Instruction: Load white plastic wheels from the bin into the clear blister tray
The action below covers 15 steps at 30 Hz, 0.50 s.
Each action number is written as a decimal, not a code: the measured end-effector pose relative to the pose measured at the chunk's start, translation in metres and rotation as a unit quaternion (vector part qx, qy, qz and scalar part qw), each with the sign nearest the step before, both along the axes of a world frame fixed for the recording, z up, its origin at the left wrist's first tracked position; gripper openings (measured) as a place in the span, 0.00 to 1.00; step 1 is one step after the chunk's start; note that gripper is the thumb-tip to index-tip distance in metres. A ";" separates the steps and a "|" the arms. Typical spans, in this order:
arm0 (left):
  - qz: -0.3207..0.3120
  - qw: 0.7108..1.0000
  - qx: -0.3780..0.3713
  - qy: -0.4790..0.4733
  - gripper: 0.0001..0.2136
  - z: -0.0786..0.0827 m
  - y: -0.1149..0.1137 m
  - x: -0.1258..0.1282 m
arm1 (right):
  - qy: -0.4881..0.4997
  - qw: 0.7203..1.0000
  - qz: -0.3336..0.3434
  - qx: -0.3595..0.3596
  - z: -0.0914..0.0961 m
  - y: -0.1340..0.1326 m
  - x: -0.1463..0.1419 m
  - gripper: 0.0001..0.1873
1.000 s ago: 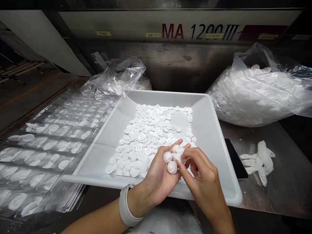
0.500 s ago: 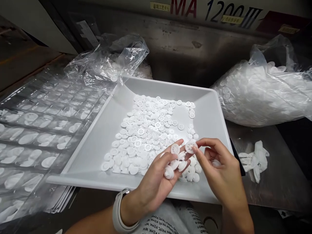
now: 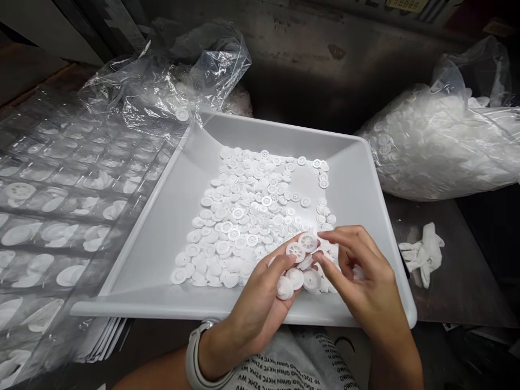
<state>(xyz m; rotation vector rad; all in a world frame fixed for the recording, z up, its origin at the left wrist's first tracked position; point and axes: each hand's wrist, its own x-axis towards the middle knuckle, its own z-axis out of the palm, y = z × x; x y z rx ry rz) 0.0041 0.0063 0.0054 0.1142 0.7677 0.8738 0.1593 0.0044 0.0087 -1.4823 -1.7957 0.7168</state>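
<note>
Several white, wheel-like plastic discs (image 3: 294, 251) with spoke openings rest in my left hand (image 3: 260, 292), its thumb pressing on one of them. My right hand (image 3: 365, 276) is beside them, thumb and index finger apart near the disc at the fingertips. A white piece (image 3: 358, 272) shows within that hand's curled fingers, mostly hidden. Below both hands, a light grey tray (image 3: 349, 179) contains a wide spread of similar loose discs (image 3: 239, 216).
To the left lie clear plastic sheets with pockets (image 3: 60, 200) holding white pieces. A crumpled clear bag (image 3: 182, 81) lies behind them. On the right stand a full clear bag of white parts (image 3: 450, 146) and a white glove (image 3: 424, 253).
The disc pinched by my right hand now sits at my left fingertips beside another disc. My right thumb and index finger have parted. The view has tilted down slightly.
</note>
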 end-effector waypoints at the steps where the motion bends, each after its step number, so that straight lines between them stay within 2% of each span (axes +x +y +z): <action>1: 0.004 1.000 -0.009 -0.002 0.14 0.000 0.000 0.000 | -0.016 1.000 0.027 -0.001 0.000 -0.003 0.002 0.15; 3: 0.014 0.999 -0.030 -0.013 0.13 0.000 0.001 -0.001 | -0.046 0.995 0.083 -0.013 0.001 -0.008 0.005 0.17; 6: 0.025 0.998 -0.046 -0.032 0.12 -0.001 0.001 -0.002 | -0.053 0.991 0.120 -0.018 0.000 -0.008 0.006 0.17; 11: 0.043 0.996 -0.066 -0.048 0.15 -0.001 0.001 -0.003 | -0.052 0.991 0.123 0.028 -0.004 -0.007 0.005 0.11; 15: 0.057 0.993 -0.083 -0.064 0.20 0.000 0.001 -0.004 | -0.096 0.986 0.099 0.096 -0.009 -0.012 0.009 0.14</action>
